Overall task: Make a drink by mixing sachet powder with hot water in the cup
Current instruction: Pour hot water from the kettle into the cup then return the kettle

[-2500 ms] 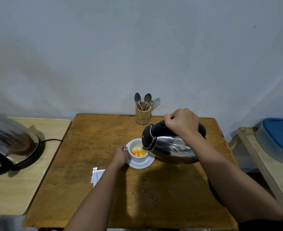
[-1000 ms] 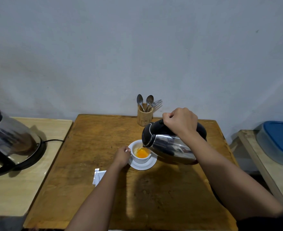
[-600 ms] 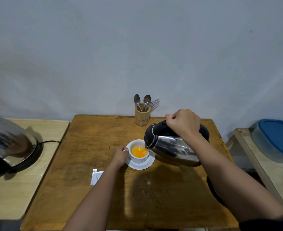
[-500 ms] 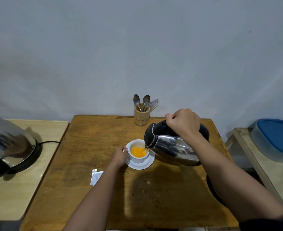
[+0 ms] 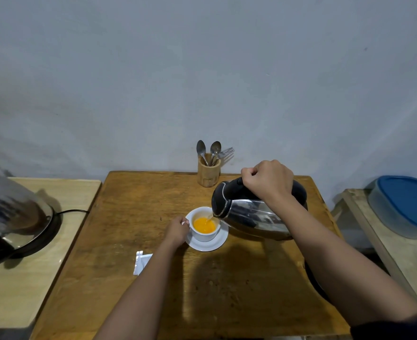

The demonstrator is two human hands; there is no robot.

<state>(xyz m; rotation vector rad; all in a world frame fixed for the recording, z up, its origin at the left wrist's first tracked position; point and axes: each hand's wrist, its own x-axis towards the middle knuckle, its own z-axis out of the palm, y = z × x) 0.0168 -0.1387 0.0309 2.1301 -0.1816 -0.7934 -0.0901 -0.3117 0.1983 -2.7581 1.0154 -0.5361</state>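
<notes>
The right hand [image 5: 267, 181] is closed around the black handle of a steel kettle [image 5: 254, 212], which is tipped toward the left so its spout hangs over the rim of the cup [image 5: 203, 228]. A thin stream of water runs from the spout into the cup, where the liquid is bright orange. The cup is white and stands on a white saucer [image 5: 208, 242] near the middle of the wooden bench [image 5: 133, 217]. The left hand [image 5: 178, 229] rests against the cup's left side, fingers curled at the handle — gripping it, as far as can be seen.

A white sachet [image 5: 141, 262] lies flat on the bench just left of the left forearm, near the cup but apart from it. At the back edge of the bench stands a wooden holder [image 5: 208, 174] with two spoons and a fork upright in it.

On a paler side bench [image 5: 55, 241] to the left sits a second kettle [image 5: 11, 212] on its base, with a black cord trailing right. To the far right, on another surface, lies a container with a blue lid [image 5: 409, 204].
</notes>
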